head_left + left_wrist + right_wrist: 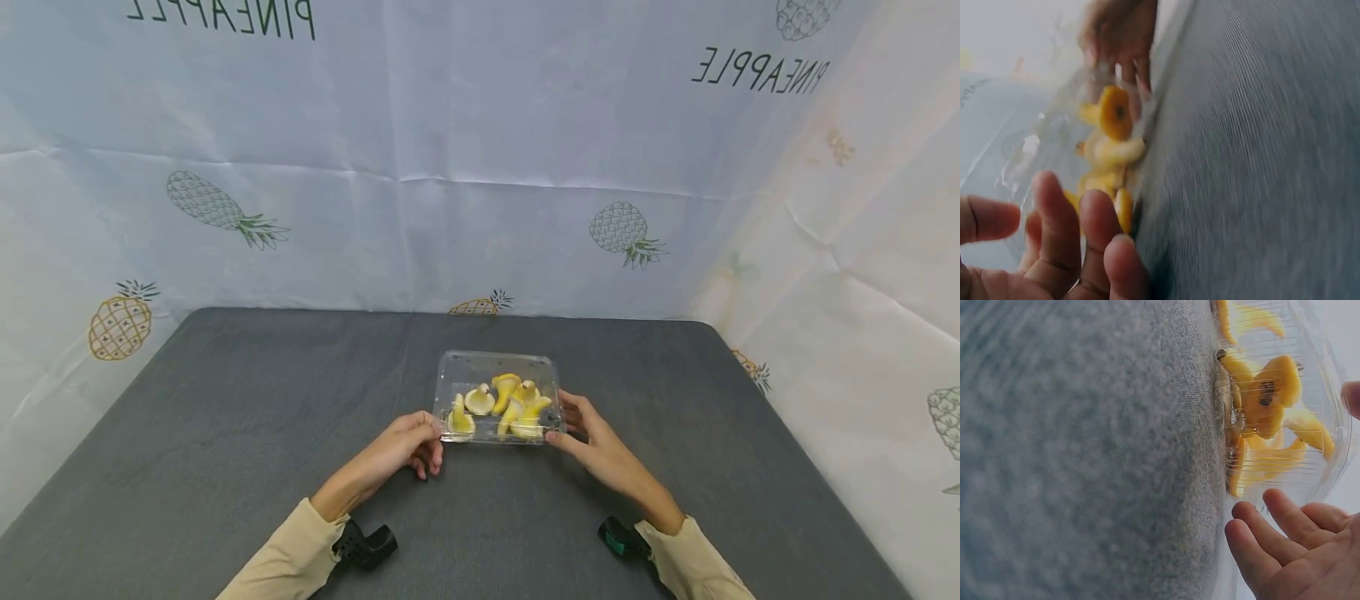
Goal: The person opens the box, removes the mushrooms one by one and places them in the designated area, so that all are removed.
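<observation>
A clear plastic clamshell box [472, 364] lies on the dark grey table, with several yellow-and-white, mushroom-like pieces [480, 400] inside. At its near left corner is my left hand [401, 446], thumb and forefinger close against the edge, the other fingers loosely bent. In the left wrist view those fingers [1054, 219] stand before the box, apart from the thumb. My right hand [600, 446] is at the near right corner, its thumb by the front edge and fingers beside the right wall. In the right wrist view its fingers [1260, 544] are fairly straight; firm contact cannot be told.
The grey tabletop [225, 433] reaches back to a white curtain [487, 125] printed with pineapples. Dark devices [365, 546] are strapped at both wrists. Beige sleeves [288, 554] cover the forearms.
</observation>
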Demonstrator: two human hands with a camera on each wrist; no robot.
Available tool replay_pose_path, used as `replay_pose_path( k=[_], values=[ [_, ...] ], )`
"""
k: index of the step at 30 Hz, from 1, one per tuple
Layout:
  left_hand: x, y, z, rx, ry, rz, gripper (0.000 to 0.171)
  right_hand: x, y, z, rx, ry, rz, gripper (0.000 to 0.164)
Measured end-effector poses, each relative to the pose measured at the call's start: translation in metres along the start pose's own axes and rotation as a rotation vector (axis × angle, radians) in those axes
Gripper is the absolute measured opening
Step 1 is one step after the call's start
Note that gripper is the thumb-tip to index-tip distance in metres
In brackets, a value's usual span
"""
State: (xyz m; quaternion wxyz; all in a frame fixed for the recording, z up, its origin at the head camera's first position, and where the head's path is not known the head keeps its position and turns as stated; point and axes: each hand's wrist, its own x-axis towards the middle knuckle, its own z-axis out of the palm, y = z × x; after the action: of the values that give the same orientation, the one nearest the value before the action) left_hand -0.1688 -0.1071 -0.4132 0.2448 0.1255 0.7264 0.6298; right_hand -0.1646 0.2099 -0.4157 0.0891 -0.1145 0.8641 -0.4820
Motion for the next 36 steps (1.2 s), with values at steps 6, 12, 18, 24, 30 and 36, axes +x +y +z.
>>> replay_pose_path(
  k=[6, 12, 18, 24, 30, 36],
  values=[
    [-0.0024, 0.0000, -0.0027, 0.169, 0.124, 0.062, 0.030, -0.0005, 0.0013, 0.0003, -0.004, 0.003, -0.018, 0.070],
    [-0.0040, 0.0007, -0.0044, 0.240, 0.136, 0.101, 0.055, -0.0009, 0.0020, -0.0003, 0.000, -0.003, -0.033, 0.068],
    [-0.0046, 0.0005, -0.0036, 0.298, 0.119, 0.150, 0.067, -0.0011, 0.0043, -0.0007, 0.003, -0.014, -0.058, 0.066],
    [-0.0024, 0.0001, -0.0012, 0.334, 0.132, 0.186, 0.075, -0.0010, 0.0042, -0.0008, -0.001, -0.012, -0.058, 0.065],
    [-0.0025, -0.0002, 0.0005, 0.357, 0.096, 0.218, 0.076, -0.0007, 0.0041, -0.0020, 0.006, -0.015, -0.045, 0.066],
    [-0.0021, -0.0016, 0.0029, 0.349, 0.113, 0.244, 0.077, -0.0010, 0.0058, -0.0036, 0.016, -0.029, -0.043, 0.067]
  ],
)
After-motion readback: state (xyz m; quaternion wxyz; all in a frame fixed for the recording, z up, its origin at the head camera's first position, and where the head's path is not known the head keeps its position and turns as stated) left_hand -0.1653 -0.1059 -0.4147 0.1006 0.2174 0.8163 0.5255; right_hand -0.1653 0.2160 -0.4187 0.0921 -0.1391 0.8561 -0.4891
